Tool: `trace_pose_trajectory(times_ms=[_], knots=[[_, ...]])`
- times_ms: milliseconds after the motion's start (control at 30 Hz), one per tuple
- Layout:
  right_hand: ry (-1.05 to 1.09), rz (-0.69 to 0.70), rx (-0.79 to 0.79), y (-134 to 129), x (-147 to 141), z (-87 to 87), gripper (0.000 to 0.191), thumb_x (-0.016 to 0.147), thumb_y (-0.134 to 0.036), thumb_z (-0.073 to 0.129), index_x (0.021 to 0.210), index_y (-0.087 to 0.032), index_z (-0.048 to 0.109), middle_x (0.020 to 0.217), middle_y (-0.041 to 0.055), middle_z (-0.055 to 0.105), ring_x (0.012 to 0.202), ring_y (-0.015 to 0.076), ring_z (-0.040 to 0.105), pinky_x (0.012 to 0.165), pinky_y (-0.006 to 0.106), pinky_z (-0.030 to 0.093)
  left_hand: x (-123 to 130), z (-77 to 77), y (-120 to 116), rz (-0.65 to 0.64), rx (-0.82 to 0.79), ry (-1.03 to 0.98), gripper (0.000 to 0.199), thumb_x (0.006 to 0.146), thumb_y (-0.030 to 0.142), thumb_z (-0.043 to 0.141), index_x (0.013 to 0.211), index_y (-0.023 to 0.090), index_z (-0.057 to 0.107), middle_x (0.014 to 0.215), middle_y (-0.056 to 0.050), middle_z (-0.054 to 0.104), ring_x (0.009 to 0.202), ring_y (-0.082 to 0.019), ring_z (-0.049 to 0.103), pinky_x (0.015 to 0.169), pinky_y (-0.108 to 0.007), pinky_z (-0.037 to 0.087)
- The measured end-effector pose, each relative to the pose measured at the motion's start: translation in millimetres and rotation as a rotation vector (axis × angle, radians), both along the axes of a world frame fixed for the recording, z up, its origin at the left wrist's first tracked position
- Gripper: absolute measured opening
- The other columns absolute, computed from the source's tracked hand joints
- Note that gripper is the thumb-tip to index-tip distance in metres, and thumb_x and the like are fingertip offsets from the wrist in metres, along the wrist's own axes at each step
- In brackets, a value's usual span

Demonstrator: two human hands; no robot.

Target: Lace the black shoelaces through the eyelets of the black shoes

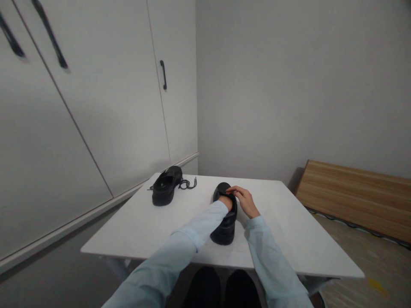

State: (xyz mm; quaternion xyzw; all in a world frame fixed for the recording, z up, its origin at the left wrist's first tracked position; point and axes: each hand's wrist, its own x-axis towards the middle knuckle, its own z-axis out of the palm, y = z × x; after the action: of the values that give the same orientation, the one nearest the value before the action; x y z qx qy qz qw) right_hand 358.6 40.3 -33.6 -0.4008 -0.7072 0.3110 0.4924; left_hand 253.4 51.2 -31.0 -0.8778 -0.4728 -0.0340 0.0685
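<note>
A black shoe [223, 233] stands on the white table in front of me, its toe pointing away and its heel toward me. My left hand [227, 202] reaches down into its opening, so the fingers are hidden inside. From the right side, my right hand [243, 199] bends over the top of the shoe, fingertips together at the edge near the tongue. Whatever small part lies between those fingertips is hard to see. Farther left stands a second black shoe [163, 194], with loose black laces [188, 183] trailing onto the table beside it.
The white table [276, 248] spans the space before me. Tall white cabinets [96, 85] with black handles line the left, and a grey wall [289, 85] stands behind. A wood-grain board [353, 196] leans at the right. My knees show under the table's near edge.
</note>
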Motion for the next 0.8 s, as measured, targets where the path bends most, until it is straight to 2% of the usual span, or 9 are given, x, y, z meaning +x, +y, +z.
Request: trace_pose_trajectory(times_ms=[200, 367, 600, 800], knots=[[-0.003, 0.003, 0.018, -1.3, -0.1, 2.1, 0.030, 0.079, -0.023, 0.044, 0.087, -0.021, 0.073, 0.088, 0.0037, 0.074, 0.088, 0.0207, 0.066, 0.086, 0.035, 0.047, 3.1, 3.7, 0.9, 0.042, -0.093, 0.003, 0.052, 0.076, 0.013, 0.055, 0.128, 0.014, 0.057, 0.124, -0.015, 0.062, 0.122, -0.038, 0.049, 0.104, -0.053, 0.038], [-0.018, 0.008, 0.011, -0.5, 0.0, 1.8, 0.031, 0.079, -0.023, 0.044, 0.087, -0.022, 0.073, 0.090, 0.0034, 0.074, 0.089, 0.0206, 0.065, 0.087, 0.035, 0.047, 4.5, 1.8, -2.7, 0.106, -0.115, -0.017, 0.048, 0.078, 0.010, 0.051, 0.126, 0.010, 0.058, 0.130, -0.018, 0.058, 0.128, -0.040, 0.042, 0.107, -0.057, 0.033], [-0.029, 0.008, 0.005, 0.2, 0.2, 0.6, 0.031, 0.079, -0.023, 0.043, 0.087, -0.022, 0.074, 0.093, 0.0039, 0.073, 0.093, 0.0212, 0.064, 0.089, 0.035, 0.046, 7.0, 0.5, -5.2, 0.218, -0.127, -0.044, 0.049, 0.080, 0.007, 0.048, 0.129, 0.005, 0.055, 0.136, -0.019, 0.051, 0.133, -0.038, 0.036, 0.112, -0.053, 0.029], [-0.051, 0.002, 0.016, 1.0, 1.1, -0.6, 0.032, 0.080, -0.023, 0.044, 0.089, -0.022, 0.074, 0.095, 0.0043, 0.073, 0.095, 0.0216, 0.064, 0.089, 0.036, 0.045, 6.0, -2.2, -3.6, 0.191, -0.115, -0.029, 0.048, 0.081, 0.009, 0.048, 0.129, 0.006, 0.055, 0.138, -0.019, 0.050, 0.133, -0.037, 0.036, 0.110, -0.054, 0.030]])
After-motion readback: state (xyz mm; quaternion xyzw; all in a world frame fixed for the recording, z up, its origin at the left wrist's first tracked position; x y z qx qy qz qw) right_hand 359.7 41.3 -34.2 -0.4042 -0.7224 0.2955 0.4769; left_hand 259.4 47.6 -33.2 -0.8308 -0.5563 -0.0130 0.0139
